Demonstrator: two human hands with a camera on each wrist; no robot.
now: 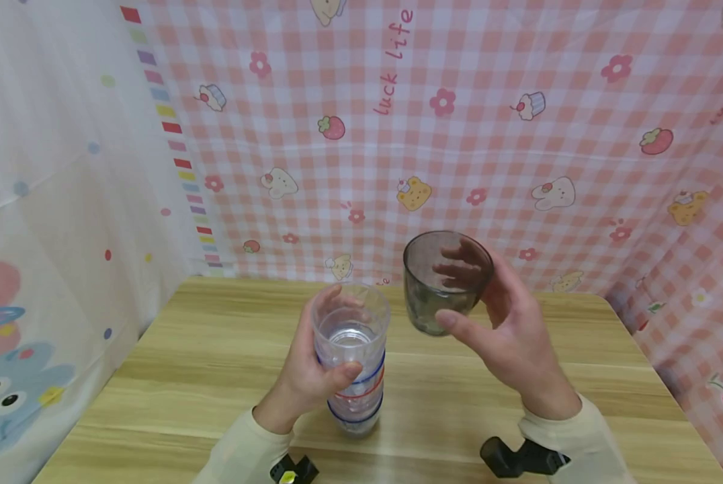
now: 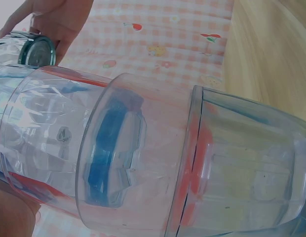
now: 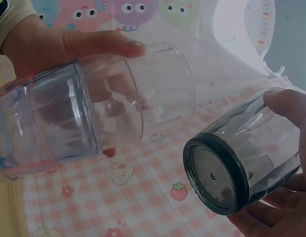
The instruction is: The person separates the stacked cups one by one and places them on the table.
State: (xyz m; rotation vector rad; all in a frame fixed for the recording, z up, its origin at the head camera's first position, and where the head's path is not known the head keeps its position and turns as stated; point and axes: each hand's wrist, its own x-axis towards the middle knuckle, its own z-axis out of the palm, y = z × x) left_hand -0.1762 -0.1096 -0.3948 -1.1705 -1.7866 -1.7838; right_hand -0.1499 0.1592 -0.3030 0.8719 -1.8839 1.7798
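Note:
A tall stack of clear cups with blue and red rims stands upright on the table in the head view. My left hand grips it near the top, thumb in front and fingers behind. To the right, my right hand holds a smoky grey cup by its side, raised above the table with its mouth up. In the right wrist view the grey cup's dark thick base shows, apart from the topmost clear cup. Seen from the left wrist, the stacked cups fill most of the view.
The wood-grain table reaches back to a pink checked cloth hung behind it. A white cloth with cartoon prints hangs on the left. Black devices are strapped at both wrists.

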